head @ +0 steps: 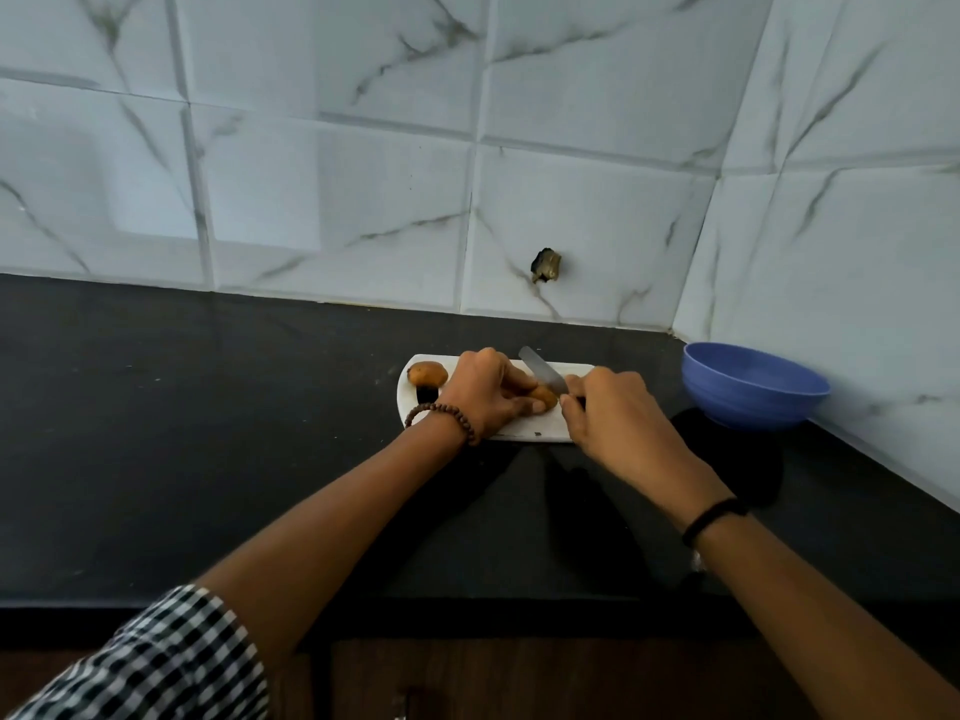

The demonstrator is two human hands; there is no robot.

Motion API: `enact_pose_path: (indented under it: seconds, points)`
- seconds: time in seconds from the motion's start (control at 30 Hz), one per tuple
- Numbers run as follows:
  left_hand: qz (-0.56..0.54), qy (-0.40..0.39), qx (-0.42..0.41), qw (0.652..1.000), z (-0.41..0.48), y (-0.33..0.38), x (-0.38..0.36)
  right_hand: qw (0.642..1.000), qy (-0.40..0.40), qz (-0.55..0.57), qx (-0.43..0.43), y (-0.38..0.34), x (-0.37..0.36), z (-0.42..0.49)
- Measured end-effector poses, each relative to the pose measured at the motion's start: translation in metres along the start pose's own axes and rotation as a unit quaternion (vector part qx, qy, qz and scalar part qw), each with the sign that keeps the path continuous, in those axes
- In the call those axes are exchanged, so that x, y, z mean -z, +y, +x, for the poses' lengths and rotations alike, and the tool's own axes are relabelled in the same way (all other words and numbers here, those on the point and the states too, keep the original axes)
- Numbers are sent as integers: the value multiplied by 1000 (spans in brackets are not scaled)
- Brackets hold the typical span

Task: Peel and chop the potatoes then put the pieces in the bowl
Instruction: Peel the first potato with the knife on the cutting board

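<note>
A white cutting board (524,432) lies on the black counter near the wall. My left hand (485,392) presses a brown unpeeled potato (544,395) down on the board, and most of that potato is hidden under my fingers. My right hand (610,407) grips a knife (541,372) whose grey blade angles up and left, with its lower edge touching the held potato. A second whole potato (427,374) rests at the board's far left end. A blue bowl (753,387) stands to the right of the board, and I see nothing inside it.
The black counter (208,433) stretches wide to the left of the board. Marble-patterned tiled walls meet in a corner behind the bowl. A dark broken hole (546,265) marks the back wall. Brown cabinet fronts sit below the counter edge.
</note>
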State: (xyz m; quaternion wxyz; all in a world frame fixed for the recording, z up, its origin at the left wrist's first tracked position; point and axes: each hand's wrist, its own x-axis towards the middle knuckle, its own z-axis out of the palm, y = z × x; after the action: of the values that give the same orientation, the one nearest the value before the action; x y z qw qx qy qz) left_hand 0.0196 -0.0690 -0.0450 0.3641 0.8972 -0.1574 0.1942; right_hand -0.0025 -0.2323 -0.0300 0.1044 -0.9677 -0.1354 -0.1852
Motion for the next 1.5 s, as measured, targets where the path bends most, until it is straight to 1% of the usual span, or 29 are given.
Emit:
enact_pose_path:
  seconds: [0.2,0.37,0.57,0.87,1.0,1.13,1.3,1.5]
  points:
    - [1,1,17,1000,1,-1,-1,998,-31,45,-10,-5,2,17]
    - [-11,9,30,999,1,2,-2,998,-41,38,-12,0,3,12]
    - [-16,18,31,999,-3,6,0,999,-36,37,-18,-2,5,3]
    - [-30,17,37,999,-2,4,0,997,-64,38,-36,-5,11,0]
    - [-32,19,42,998,0,2,-1,998,-56,26,-23,-8,10,-3]
    - [-31,14,42,999,-1,1,0,998,-60,12,-29,-11,11,-3]
    - [-26,7,34,999,-1,-1,0,994,-90,42,-41,-12,21,7]
    - [-7,18,43,999,-3,1,0,996,-79,35,-31,-25,18,-2]
